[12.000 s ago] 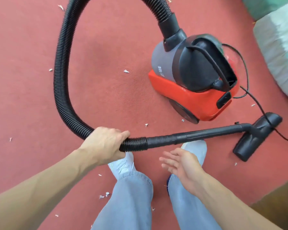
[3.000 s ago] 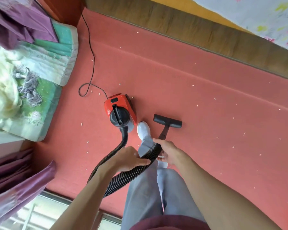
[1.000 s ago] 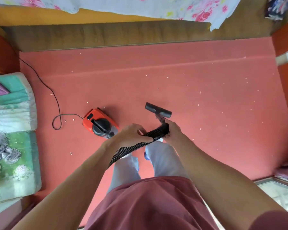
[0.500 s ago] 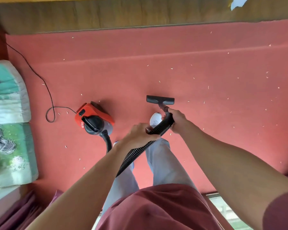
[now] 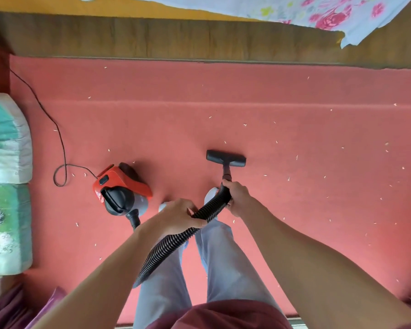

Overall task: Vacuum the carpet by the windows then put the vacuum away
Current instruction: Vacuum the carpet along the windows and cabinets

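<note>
A red and black canister vacuum point(image 5: 119, 188) sits on the red carpet point(image 5: 294, 210) to the left of my feet. Its ribbed black hose point(image 5: 169, 243) loops past my legs and up into both hands. My left hand point(image 5: 178, 217) grips the hose lower down. My right hand point(image 5: 237, 198) grips the hose's upper end where it meets the short wand. The black floor nozzle point(image 5: 226, 158) lies flat on the carpet just ahead of my right hand. Small white scraps are scattered over the carpet, mostly to the right.
The vacuum's black cord point(image 5: 59, 148) curls on the carpet and runs off to the upper left. Folded green and white bedding point(image 5: 5, 186) lies along the left edge. A brown bed base point(image 5: 176, 36) with a floral sheet point(image 5: 318, 13) borders the far side. Purple curtain fabric point(image 5: 12, 309) hangs at the lower left.
My view has tilted up a little, bringing the bed and the floral sheet back into sight. The nozzle stays just ahead of my right hand. Both hands keep their hold on the hose.
</note>
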Motion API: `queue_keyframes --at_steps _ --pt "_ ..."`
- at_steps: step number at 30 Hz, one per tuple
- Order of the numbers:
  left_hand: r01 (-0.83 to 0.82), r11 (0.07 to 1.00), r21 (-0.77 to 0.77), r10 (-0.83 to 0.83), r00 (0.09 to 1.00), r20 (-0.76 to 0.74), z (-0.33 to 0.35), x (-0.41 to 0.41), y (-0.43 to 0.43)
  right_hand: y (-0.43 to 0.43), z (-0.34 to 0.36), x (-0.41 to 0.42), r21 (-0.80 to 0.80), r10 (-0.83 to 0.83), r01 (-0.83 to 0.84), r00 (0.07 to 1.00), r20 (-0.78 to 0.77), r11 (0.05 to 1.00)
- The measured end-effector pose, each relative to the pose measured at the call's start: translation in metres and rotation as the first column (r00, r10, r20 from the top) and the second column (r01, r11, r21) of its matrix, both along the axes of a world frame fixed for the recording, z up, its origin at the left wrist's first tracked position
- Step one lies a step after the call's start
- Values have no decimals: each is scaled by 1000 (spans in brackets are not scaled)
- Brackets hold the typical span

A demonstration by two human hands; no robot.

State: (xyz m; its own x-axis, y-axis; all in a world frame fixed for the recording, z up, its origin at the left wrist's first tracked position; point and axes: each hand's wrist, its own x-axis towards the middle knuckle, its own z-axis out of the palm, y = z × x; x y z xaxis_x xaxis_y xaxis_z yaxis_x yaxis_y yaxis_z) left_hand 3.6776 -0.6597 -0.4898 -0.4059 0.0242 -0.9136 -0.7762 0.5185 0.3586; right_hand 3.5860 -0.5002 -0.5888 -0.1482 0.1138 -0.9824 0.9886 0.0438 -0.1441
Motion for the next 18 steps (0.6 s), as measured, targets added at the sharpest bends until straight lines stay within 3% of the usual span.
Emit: queue_keyframes --at_steps 7,10,18 --pt "112 991 78 -120 987 109 1 -5 -10 -15 -6 13 5 18 -18 999 39 1000" --pt "68 996 54 -73 994 83 1 -11 -14 -19 -9 6 41 17 -19 999 39 999" --pt "-149 989 -11 147 987 -70 -2 -31 -6 -40 -19 -54 133 225 -209 968 -116 969"
